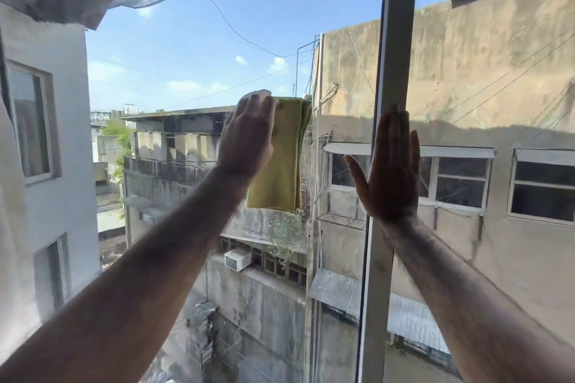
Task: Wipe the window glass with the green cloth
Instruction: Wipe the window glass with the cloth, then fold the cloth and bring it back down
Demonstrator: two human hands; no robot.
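Pressing flat against the window glass (pixel 193 65), the left hand (pixel 249 137) pins the green cloth (pixel 280 158) to the pane, fingers (pixel 258 109) extended and close together, not curled around the fabric. Cloth is folded, hangs lengthwise below and to the right of the palm, upper edge level with the fingertips. Further right, the right hand (pixel 392 171) lies open on the white window frame (pixel 395 40), palm flat, fingers straight, thumb spread out leftward over the glass, holding nothing.
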